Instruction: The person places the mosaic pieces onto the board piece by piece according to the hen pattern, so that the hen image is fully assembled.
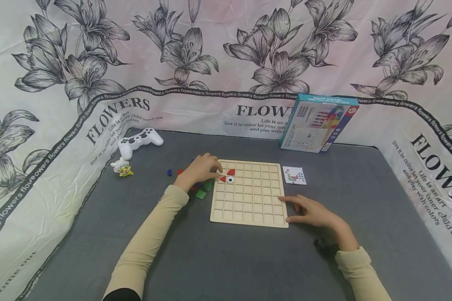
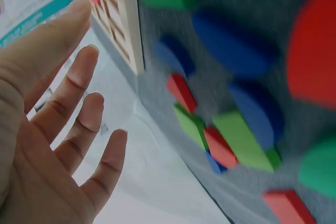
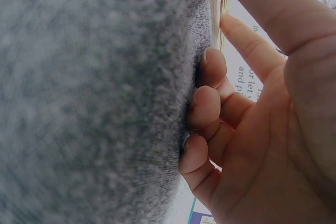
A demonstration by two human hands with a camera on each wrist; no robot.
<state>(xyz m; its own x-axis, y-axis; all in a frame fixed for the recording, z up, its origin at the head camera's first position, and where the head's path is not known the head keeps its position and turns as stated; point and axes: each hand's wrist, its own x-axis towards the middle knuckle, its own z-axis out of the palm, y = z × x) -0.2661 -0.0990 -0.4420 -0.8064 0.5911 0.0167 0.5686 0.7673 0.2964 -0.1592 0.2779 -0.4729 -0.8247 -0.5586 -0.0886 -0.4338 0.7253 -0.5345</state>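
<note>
A light wooden grid board (image 1: 248, 200) lies flat on the dark grey cloth. Its upper-left cells hold a red curved piece (image 1: 231, 172), a red triangular piece (image 1: 223, 179) and a white piece with a dark dot (image 1: 230, 179). My left hand (image 1: 199, 170) reaches over that corner, thumb and index fingertips right by the red pieces. Its other fingers are spread and relaxed in the left wrist view; the thumb hides the index finger there. At the board's right edge, my right hand (image 1: 312, 212) touches with a straight index finger and the thumb near the lower corner.
Loose pieces, including a green square (image 1: 201, 194) and a blue one (image 1: 169, 172), lie left of the board. A small printed card (image 1: 294, 175) lies to its right. Behind are a box (image 1: 316, 125), a white game controller (image 1: 140, 142) and a small figurine (image 1: 122, 167).
</note>
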